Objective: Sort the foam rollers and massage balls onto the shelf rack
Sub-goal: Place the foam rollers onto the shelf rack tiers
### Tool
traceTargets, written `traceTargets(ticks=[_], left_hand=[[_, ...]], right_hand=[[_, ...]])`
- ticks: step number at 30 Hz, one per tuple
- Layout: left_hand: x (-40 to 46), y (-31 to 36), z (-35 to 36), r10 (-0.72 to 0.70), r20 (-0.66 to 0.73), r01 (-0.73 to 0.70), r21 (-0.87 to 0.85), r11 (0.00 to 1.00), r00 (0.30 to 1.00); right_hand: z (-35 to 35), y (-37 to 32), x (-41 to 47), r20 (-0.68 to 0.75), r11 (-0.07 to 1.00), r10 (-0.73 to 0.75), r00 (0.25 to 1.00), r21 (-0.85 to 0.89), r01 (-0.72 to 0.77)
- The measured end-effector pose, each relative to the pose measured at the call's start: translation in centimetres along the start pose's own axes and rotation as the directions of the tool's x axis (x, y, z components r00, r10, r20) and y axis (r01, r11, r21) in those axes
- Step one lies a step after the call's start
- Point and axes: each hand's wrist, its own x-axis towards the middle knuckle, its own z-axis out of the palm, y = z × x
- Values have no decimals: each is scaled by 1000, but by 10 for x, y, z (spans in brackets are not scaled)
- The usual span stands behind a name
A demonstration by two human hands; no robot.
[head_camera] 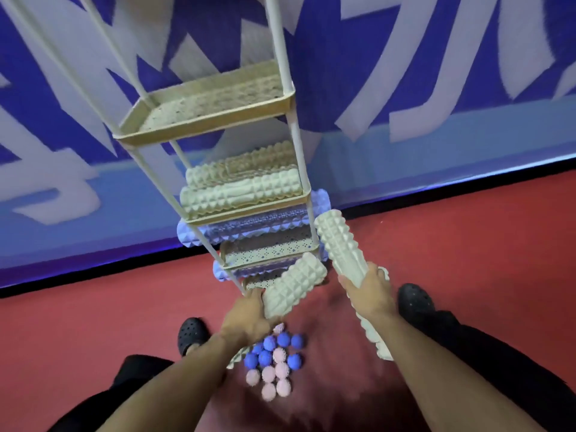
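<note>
A tall cream shelf rack (288,104) stands against the wall. Its upper visible tray holds nothing; the tray below carries two white foam rollers (243,191). Lower tiers hold blue rollers (249,230). My left hand (246,319) grips one end of a white knobbly roller (293,285), angled toward the rack's low tiers. My right hand (369,291) grips another white roller (339,244), held nearly upright beside the rack's right post. Blue and pink spiky massage balls (274,363) lie in a cluster on the floor between my arms.
One more white roller (374,338) lies on the red floor under my right forearm. My black shoes (191,335) (416,299) flank the balls. A blue and white wall (436,88) runs behind the rack.
</note>
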Motion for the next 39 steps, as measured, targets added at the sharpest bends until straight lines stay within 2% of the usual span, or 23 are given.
traceTargets(ticks=[8, 15, 20, 26, 28, 31, 39], left_hand=[[-45, -32, -70, 101, -159, -82, 123, 989, 982], [-65, -65, -116, 163, -213, -109, 246, 963, 963], [-72, -70, -165, 249, -262, -150, 348, 925, 932], [-73, -70, -232, 379, -332, -199, 467, 862, 864], [-73, -68, -253, 415, -357, -212, 488, 847, 837], [-72, -62, -280, 457, -405, -215, 515, 830, 792], [-65, -41, -328, 518, -471, -242, 528, 814, 714]], right_hand=[[-50, -70, -37, -65, 912, -325, 944, -288, 294], [-78, -151, -49, -123, 788, -501, 856, -474, 393], [-99, -215, -56, -110, 675, -627, 771, -571, 467], [-133, -281, -62, -45, 452, -791, 610, -715, 533], [-147, -302, -65, -37, 402, -825, 563, -739, 541], [-164, -330, -67, -60, 386, -854, 517, -738, 553], [-175, -387, -58, -79, 386, -843, 532, -778, 496]])
